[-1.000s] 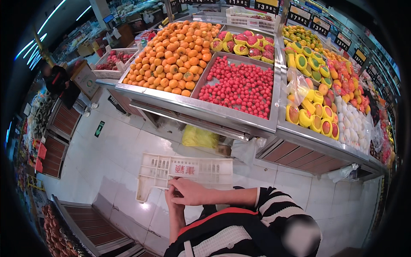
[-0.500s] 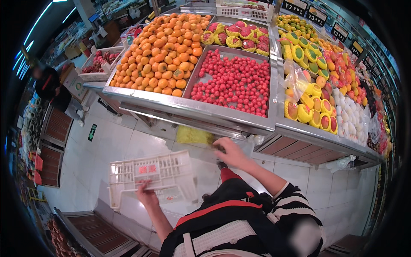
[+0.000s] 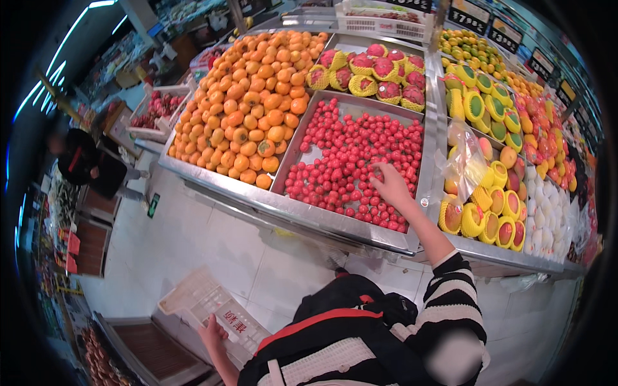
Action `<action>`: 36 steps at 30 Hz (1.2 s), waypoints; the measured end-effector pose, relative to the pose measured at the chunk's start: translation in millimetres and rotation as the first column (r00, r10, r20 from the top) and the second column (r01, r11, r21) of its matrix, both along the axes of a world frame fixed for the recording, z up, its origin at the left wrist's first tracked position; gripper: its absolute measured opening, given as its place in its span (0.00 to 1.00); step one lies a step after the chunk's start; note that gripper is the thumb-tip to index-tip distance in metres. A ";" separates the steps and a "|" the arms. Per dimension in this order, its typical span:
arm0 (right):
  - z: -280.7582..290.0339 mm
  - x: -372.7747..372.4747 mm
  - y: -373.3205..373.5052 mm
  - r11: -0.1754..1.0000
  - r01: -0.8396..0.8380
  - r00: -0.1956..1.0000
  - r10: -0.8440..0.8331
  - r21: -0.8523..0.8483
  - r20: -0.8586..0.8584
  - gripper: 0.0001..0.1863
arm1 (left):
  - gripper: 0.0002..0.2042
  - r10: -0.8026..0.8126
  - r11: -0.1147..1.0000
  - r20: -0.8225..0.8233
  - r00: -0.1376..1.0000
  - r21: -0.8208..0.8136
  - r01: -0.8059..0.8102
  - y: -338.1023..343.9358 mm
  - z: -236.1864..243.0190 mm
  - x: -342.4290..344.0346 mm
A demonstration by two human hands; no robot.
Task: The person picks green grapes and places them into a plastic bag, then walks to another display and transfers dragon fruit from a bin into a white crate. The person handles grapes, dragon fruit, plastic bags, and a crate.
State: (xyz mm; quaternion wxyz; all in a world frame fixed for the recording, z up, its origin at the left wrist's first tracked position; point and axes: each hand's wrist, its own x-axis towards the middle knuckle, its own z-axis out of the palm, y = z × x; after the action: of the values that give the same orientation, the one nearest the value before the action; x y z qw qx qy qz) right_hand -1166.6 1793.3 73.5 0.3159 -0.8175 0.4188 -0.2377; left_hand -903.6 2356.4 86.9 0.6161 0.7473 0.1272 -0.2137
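Note:
My left hand (image 3: 212, 334) grips the rim of a white plastic crate (image 3: 193, 293), which hangs tilted low at my left side with red lettering on its wall. Over a metal bin (image 3: 283, 172) of small red cherry tomatoes (image 3: 354, 154), my right arm is stretched forward. My right hand (image 3: 391, 184) is at the tomatoes near the bin's right side, fingers bent and a little apart. I see nothing held in it, though the undersides of the fingers are hidden.
Persimmons (image 3: 241, 109) are heaped left of the tomatoes; netted dragon fruit (image 3: 380, 71) lies behind. Netted mangoes (image 3: 492, 219) and a plastic bag (image 3: 467, 157) are on the right. The stand's metal edge (image 3: 322, 219) runs before me. Another person (image 3: 90, 161) stands far left.
My right hand has risen from below the stand's edge to the cherry tomatoes. The crate in my left hand has dropped lower and tilted. My view has shifted closer to the stand.

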 end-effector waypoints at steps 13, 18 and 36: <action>-29.2 86.9 82.2 0.961 -0.274 0.959 0.276 0.031 -0.071 0.16 | 0.13 -0.465 0.861 -0.354 0.811 0.030 0.507 -38.0 -83.7 41.1; -40.7 112.6 109.9 0.889 -0.415 0.905 0.381 -0.192 -0.192 0.16 | 0.16 -0.576 0.776 -0.370 0.729 0.034 0.630 -46.4 -138.7 78.1; -73.8 135.0 143.5 0.844 -0.411 0.883 0.274 -0.345 -0.381 0.29 | 0.34 -0.833 0.366 -0.285 0.475 0.359 0.858 -21.8 -277.2 95.7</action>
State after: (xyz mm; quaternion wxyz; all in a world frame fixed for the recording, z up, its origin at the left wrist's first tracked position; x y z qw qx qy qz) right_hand -1031.6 1936.8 -0.3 0.1011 -0.9550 0.2487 -0.1258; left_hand -807.9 2334.6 -190.3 0.2208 0.8211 -0.2104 -0.4825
